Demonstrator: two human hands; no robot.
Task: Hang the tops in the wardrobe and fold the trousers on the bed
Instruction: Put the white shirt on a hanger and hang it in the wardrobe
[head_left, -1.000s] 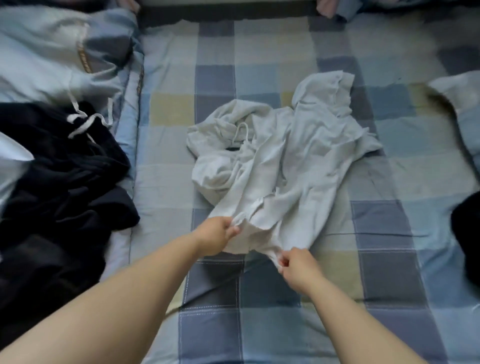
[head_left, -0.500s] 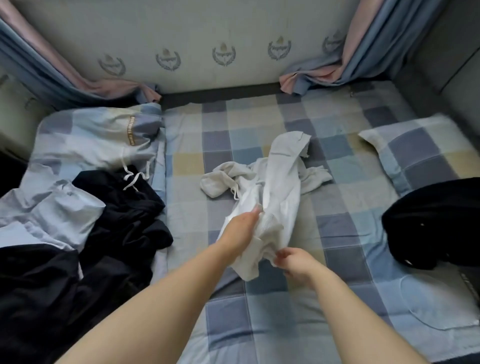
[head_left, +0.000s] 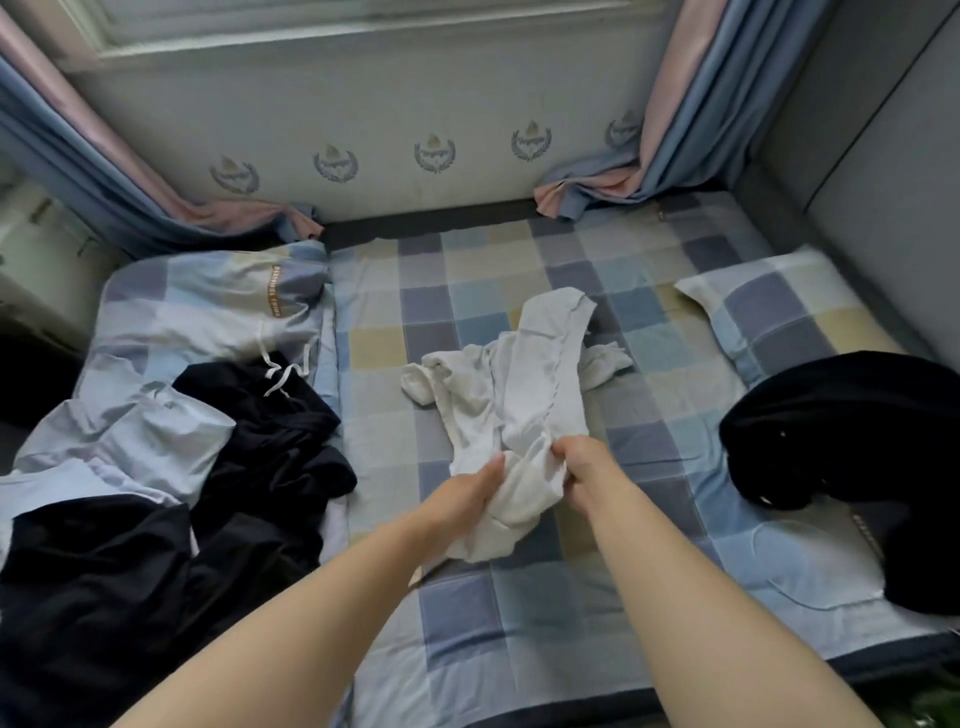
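While the white hooded top (head_left: 524, 395) lies mid-bed (head_left: 467, 613), stretching away toward the wall, its near end is gripped, bunched, by the left hand (head_left: 470, 491) and right hand (head_left: 579, 465).

We see our two bare forearms, no sleeves reaching them; our left hand (head_left: 467, 496) and right hand (head_left: 582, 462) wear no gloves, rings or watch.

Both hands (head_left: 524, 478) gripping white garment (head_left: 540, 384), checked bed (head_left: 519, 613)
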